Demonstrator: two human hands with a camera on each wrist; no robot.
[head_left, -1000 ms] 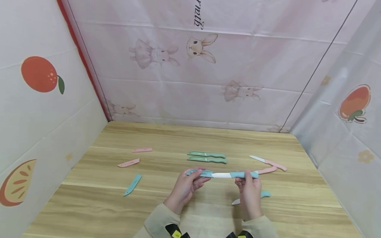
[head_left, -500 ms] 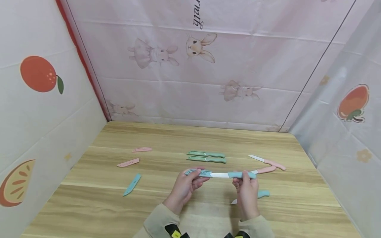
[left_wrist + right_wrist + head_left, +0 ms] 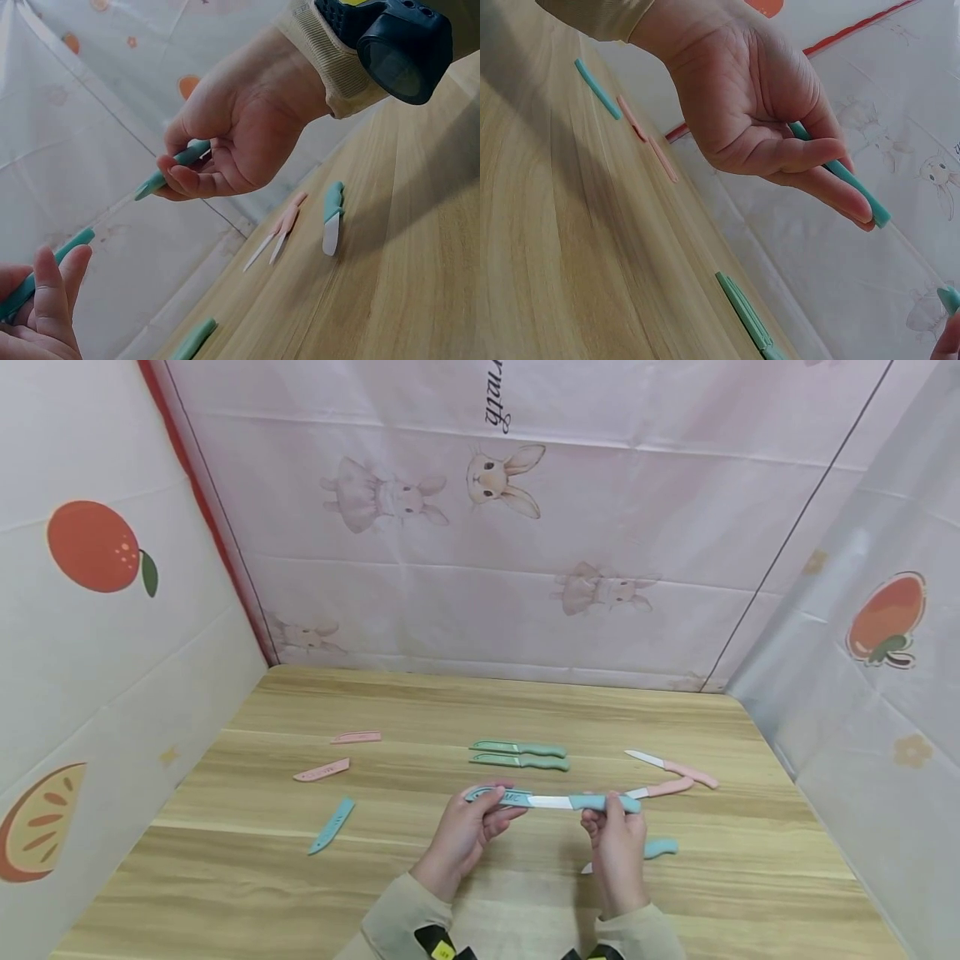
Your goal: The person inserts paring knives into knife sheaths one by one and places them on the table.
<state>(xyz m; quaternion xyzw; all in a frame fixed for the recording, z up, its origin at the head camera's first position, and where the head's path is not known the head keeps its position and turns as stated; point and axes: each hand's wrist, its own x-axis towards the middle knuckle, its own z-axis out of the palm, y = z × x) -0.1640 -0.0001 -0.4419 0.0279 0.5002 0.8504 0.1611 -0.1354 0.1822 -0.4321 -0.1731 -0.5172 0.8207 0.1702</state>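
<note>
Light-blue flat lettered plastic sheath (image 3: 517,798): pinched in the left hand (image 3: 461,835), mouth facing right.
Light-blue-handled white-bladed knife (image 3: 585,802): pinched by its handle in the right hand (image 3: 622,852).
Shared axis: roughly one crosswise line; blade at the mouth (how deep, I can't tell).
Left wrist view: shows me a second blue-handled white-bladed knife (image 3: 332,225) whole; head view, partly hand-covered.

And my left hand (image 3: 757,112) has the teal sheath (image 3: 855,191) pinched, mouth slanting down to the right! The knife's (image 3: 917,251) pale blade bridges that mouth and its teal handle (image 3: 950,298), my right hand (image 3: 949,341) just peeking in there. Over on the wooden table (image 3: 547,225): a second sheath (image 3: 598,88), also teal, two pink sheaths (image 3: 631,118), and green sheathed knives (image 3: 742,311) down low!
</note>
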